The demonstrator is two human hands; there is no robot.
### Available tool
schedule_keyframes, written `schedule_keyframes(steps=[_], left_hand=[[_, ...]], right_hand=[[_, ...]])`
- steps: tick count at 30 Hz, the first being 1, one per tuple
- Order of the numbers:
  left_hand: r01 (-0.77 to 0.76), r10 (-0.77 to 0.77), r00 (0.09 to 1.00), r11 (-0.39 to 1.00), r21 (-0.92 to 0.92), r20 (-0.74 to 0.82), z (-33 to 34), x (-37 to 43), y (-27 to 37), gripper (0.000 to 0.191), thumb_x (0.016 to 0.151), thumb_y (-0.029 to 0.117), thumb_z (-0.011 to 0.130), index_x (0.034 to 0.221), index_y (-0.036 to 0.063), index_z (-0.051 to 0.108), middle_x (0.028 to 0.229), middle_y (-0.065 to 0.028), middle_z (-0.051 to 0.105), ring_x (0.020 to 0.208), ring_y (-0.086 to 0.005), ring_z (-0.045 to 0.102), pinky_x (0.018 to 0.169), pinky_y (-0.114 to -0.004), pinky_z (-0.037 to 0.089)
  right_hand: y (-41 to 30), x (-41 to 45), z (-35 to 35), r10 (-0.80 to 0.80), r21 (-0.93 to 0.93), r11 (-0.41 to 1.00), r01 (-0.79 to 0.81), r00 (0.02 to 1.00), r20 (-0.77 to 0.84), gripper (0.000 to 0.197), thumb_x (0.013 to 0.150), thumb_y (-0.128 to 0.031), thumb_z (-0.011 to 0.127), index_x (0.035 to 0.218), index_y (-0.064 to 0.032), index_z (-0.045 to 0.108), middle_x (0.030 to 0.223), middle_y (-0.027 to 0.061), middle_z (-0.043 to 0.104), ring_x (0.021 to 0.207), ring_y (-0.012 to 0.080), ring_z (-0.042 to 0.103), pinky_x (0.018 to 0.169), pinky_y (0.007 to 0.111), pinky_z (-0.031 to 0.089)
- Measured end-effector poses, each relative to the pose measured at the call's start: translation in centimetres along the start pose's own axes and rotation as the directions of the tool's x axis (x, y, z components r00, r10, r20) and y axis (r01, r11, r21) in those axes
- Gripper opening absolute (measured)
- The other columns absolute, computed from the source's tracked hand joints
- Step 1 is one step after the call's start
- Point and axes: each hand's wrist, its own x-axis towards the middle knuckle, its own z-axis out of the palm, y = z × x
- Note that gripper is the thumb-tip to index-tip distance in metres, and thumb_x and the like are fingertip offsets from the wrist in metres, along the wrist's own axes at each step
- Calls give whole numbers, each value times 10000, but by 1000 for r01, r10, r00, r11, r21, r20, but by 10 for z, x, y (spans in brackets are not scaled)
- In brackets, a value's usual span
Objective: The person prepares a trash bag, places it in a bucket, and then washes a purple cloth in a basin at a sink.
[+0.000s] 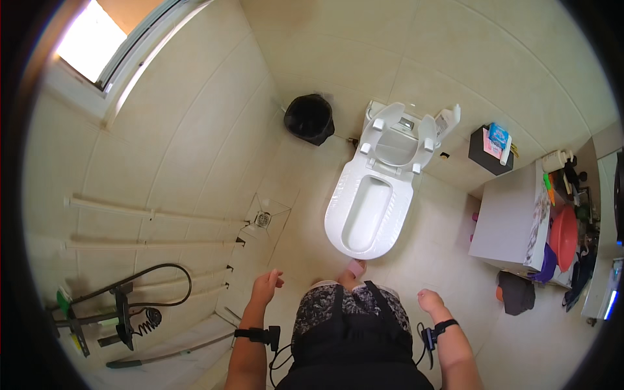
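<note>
A white ceramic toilet [336, 224] with a squat-style basin stands on the floor before me. Its two-armed white seat [390, 114] is raised against the back. My left hand [267, 286] hangs in the air left of my lap, fingers loosely curled and slightly apart, with nothing in it. On the other side my right hand [430, 300] is held up as a loose fist, with no object showing in it. Neither hand touches the toilet. A white bottle [447, 121] stands beside the raised seat.
A black-lined bin [309, 119] is in the corner. On the right are a dark box [487, 151] with packets on it and a vanity cabinet [509, 214] holding a red basin [564, 239]. To the left are a shower hose [187, 280], a floor drain [263, 219] and a long-handled tool [190, 350].
</note>
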Motion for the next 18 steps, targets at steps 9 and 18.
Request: schedule_keyframes(steps=[9,18], left_hand=[[165,-165,982,986,-7,-94,-63,-81,-77,422,884,351,442,780,-13,629,578,-88,589,543,-148,566,574,-294,455],[24,-22,999,995,96,-31,-96,-73,-82,381,844,325,499,660,4,590,582,-83,573,513,-147,550,508,-301,443]], right_hand=[[-33,-9,20,-118,4,993,120,981,-151,262,794,-232,458,959,-112,623,957,153,614,911,316,575,802,393,457],[-43,-78,111,-165,47,983,177,967,-193,267,789,-232,470,959,-102,629,940,159,618,903,308,583,811,380,458]])
